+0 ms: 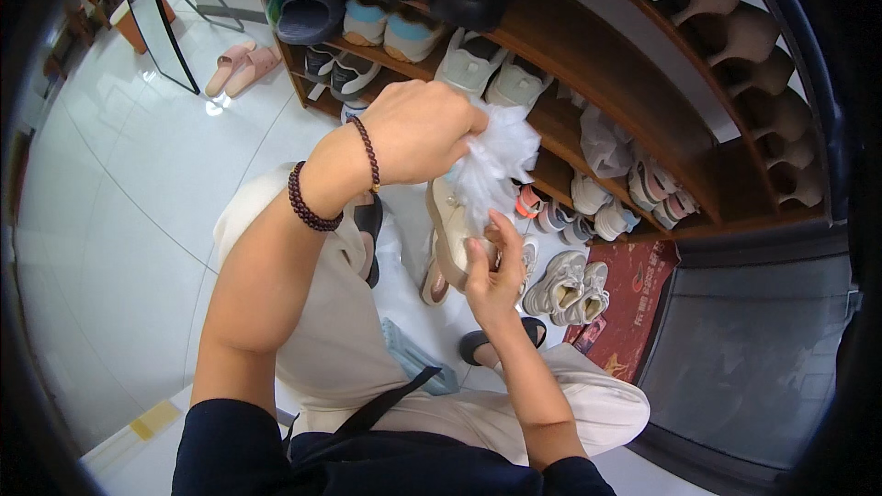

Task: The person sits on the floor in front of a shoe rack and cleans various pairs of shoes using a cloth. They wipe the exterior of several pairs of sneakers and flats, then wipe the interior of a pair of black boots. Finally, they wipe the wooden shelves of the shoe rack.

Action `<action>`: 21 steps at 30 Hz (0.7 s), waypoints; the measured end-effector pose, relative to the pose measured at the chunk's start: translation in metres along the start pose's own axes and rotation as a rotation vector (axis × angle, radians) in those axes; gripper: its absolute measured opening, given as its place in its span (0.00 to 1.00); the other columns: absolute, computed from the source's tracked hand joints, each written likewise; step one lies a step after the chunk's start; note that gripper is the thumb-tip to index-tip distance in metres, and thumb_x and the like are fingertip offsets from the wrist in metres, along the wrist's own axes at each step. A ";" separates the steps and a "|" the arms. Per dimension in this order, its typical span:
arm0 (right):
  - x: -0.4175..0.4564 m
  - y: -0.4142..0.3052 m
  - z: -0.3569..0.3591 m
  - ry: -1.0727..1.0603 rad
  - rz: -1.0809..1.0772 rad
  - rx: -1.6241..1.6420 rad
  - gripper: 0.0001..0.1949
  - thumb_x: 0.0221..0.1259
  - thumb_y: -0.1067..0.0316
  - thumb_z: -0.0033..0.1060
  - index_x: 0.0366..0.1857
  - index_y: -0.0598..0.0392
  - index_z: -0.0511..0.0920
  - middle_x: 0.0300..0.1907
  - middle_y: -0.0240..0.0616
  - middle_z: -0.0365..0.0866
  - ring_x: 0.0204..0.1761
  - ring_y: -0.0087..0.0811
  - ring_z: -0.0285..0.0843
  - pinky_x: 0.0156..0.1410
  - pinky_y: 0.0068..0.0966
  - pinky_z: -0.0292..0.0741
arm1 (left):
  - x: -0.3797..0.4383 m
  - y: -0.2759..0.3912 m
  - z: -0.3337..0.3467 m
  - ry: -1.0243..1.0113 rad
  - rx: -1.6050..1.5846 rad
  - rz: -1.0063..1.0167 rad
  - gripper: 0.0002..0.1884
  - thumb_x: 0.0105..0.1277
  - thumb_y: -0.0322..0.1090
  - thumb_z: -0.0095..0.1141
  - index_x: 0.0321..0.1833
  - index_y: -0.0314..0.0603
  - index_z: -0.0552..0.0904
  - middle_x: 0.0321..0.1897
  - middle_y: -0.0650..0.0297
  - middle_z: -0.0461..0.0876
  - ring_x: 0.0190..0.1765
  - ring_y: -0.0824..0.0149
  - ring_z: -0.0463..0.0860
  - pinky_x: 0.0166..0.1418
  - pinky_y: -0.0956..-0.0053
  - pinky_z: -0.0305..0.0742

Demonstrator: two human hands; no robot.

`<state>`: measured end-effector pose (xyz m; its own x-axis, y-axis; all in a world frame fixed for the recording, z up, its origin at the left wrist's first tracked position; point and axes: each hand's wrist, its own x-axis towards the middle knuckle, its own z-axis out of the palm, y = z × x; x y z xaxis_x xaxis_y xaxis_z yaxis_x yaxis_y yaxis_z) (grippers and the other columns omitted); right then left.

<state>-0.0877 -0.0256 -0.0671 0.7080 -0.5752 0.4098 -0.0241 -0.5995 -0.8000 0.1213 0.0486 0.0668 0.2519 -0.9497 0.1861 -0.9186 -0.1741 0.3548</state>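
In the middle of the view, my left hand (497,274) grips the end of a cream-coloured shoe (455,234) with a thick beige sole. Thin white plastic or tissue wrapping (497,158) lies over the shoe and bunches up above it. My right hand (424,129), with dark bead bracelets at the wrist, pinches the top of this wrapping. Much of the shoe's upper is hidden by the wrapping and my fingers. Just below the held shoe, a second beige shoe (435,284) stands on the floor, partly covered by the first.
A wooden shoe rack (572,62) with many shoes rises ahead and to the right. Grey-white sneakers (565,289) stand on the floor beside a red printed mat (623,310). Pink slippers (241,69) lie near a standing mirror (162,21). A light blue plastic item (420,358) is between my legs.
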 end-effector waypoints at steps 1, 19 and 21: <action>-0.001 0.008 0.008 -0.004 0.016 0.004 0.23 0.58 0.81 0.60 0.60 0.58 0.72 0.47 0.44 0.76 0.49 0.32 0.73 0.57 0.27 0.72 | 0.000 -0.001 0.004 -0.078 0.063 -0.038 0.07 0.56 0.32 0.60 0.37 0.39 0.83 0.33 0.53 0.83 0.40 0.50 0.83 0.43 0.58 0.77; -0.121 0.133 0.131 -0.353 0.115 -0.379 0.20 0.44 0.78 0.63 0.46 0.62 0.76 0.40 0.56 0.80 0.48 0.52 0.77 0.57 0.45 0.66 | 0.001 0.020 0.069 -0.473 0.300 -0.009 0.06 0.53 0.29 0.58 0.31 0.40 0.87 0.32 0.52 0.86 0.39 0.54 0.87 0.40 0.63 0.81; -0.149 0.143 0.132 -0.567 0.271 -0.447 0.21 0.44 0.77 0.64 0.47 0.62 0.76 0.37 0.55 0.81 0.44 0.53 0.79 0.55 0.43 0.69 | 0.002 0.026 0.068 -0.476 0.286 0.002 0.06 0.54 0.29 0.57 0.31 0.39 0.87 0.33 0.51 0.86 0.39 0.53 0.87 0.40 0.63 0.81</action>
<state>-0.1035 0.0476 -0.3009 0.8872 -0.4332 -0.1589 -0.4458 -0.7155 -0.5379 0.0772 0.0247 0.0144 0.1458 -0.9513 -0.2716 -0.9816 -0.1733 0.0801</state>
